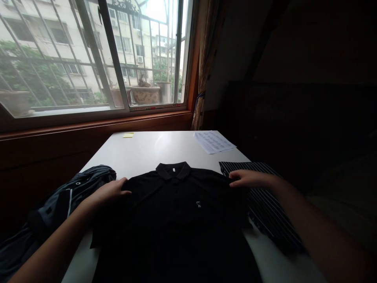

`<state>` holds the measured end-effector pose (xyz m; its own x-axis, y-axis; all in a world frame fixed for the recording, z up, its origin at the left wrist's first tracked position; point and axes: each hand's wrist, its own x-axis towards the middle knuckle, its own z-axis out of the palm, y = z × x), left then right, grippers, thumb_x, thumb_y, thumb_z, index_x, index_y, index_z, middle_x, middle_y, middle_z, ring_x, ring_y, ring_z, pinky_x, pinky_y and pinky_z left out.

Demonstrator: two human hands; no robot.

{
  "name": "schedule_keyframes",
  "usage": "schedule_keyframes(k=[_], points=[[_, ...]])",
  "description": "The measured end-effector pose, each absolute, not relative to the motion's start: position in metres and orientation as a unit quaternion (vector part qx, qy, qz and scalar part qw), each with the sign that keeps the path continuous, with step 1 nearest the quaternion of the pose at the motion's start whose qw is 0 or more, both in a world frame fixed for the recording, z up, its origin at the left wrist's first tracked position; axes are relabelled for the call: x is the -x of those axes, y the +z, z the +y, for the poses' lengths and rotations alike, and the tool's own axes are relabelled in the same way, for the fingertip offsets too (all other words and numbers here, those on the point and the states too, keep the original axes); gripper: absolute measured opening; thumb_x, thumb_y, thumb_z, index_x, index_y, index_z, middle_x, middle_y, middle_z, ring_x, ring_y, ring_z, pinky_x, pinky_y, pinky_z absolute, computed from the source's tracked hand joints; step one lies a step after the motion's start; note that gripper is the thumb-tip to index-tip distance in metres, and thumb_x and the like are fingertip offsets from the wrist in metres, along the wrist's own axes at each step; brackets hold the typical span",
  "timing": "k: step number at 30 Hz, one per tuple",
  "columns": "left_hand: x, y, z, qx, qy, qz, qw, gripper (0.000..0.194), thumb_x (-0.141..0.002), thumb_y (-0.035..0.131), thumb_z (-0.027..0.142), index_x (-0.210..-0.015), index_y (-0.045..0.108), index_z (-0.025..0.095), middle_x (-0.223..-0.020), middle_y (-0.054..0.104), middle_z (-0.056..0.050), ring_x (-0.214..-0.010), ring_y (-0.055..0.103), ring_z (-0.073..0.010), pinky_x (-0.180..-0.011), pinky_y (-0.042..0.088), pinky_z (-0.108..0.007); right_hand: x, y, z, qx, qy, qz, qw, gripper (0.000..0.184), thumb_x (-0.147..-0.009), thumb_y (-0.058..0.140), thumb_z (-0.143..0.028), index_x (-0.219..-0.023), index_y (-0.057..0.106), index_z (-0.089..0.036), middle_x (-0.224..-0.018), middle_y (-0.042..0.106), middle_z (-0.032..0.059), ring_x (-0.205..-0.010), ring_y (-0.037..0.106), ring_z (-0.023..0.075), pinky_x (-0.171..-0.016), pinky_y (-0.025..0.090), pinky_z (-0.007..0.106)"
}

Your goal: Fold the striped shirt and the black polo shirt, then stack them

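Observation:
A black polo shirt [176, 220] lies spread front side up on the white table, its collar [173, 171] toward the window. A small light emblem [198, 204] marks the chest, and a pale label shows inside the neck. My left hand [113, 190] holds the shoulder on the left side, thumb and fingers closed on the cloth. At the opposite shoulder, my right hand [246, 179] pinches the fabric near the sleeve seam. The shirt's lower hem runs out of view at the bottom.
Left of the shirt lies a crumpled dark garment [88, 181] with a white cord. A black striped garment [272, 212] lies on the right. Printed papers [214, 141] and a yellow note [128, 135] rest on the far part of the white table [156, 147], below a barred window.

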<state>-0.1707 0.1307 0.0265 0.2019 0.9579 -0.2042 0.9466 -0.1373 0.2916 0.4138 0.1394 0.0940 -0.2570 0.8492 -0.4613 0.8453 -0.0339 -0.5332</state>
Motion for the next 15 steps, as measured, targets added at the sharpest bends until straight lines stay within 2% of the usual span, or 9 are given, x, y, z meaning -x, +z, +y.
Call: schedule_keyframes(k=[5,8,11,13,15], points=[[0.181,0.053,0.114,-0.784,0.022,0.580,0.219,0.065,-0.082,0.058,0.048,-0.141,0.046,0.025,-0.121,0.069,-0.012,-0.106,0.067,-0.0319,-0.090,0.051,-0.038,-0.421,0.093,0.128,0.613,0.341,-0.713,0.005,0.032,-0.077,0.066,-0.050,-0.088,0.065,-0.019,-0.087,0.067,0.0047,-0.077,0.060,0.0205,-0.064,0.044,0.029],[0.190,0.068,0.113,-0.788,0.052,0.590,0.168,0.067,-0.085,0.053,0.050,-0.148,0.040,0.027,-0.120,0.068,-0.010,-0.108,0.065,-0.0331,-0.091,0.049,-0.040,-0.420,0.091,0.124,0.617,0.312,-0.717,0.082,0.034,-0.082,0.059,-0.053,-0.089,0.062,-0.020,-0.081,0.064,0.0024,-0.072,0.057,0.0186,-0.061,0.041,0.028],[0.195,0.072,0.109,-0.777,0.052,0.620,0.094,0.066,-0.087,0.050,0.047,-0.150,0.039,0.028,-0.127,0.065,-0.012,-0.113,0.062,-0.0364,-0.091,0.049,-0.044,-0.419,0.087,0.124,0.635,0.313,-0.693,0.133,0.035,-0.085,0.055,-0.053,-0.098,0.060,-0.020,-0.079,0.064,0.0019,-0.070,0.058,0.0185,-0.059,0.041,0.027],[0.195,0.069,0.104,-0.769,0.008,0.636,0.065,0.063,-0.087,0.050,0.039,-0.149,0.041,0.028,-0.132,0.063,-0.013,-0.114,0.062,-0.0373,-0.090,0.049,-0.046,-0.420,0.083,0.125,0.665,0.279,-0.688,0.083,0.031,-0.083,0.058,-0.047,-0.101,0.061,-0.021,-0.081,0.067,0.0027,-0.072,0.061,0.0204,-0.059,0.042,0.028],[0.191,0.064,0.099,-0.769,-0.044,0.636,0.057,0.060,-0.086,0.050,0.029,-0.145,0.047,0.028,-0.130,0.063,-0.013,-0.112,0.063,-0.0367,-0.089,0.049,-0.046,-0.421,0.079,0.125,0.687,0.218,-0.693,0.010,0.024,-0.078,0.065,-0.039,-0.095,0.065,-0.023,-0.084,0.069,0.0037,-0.078,0.065,0.0232,-0.062,0.044,0.029]])
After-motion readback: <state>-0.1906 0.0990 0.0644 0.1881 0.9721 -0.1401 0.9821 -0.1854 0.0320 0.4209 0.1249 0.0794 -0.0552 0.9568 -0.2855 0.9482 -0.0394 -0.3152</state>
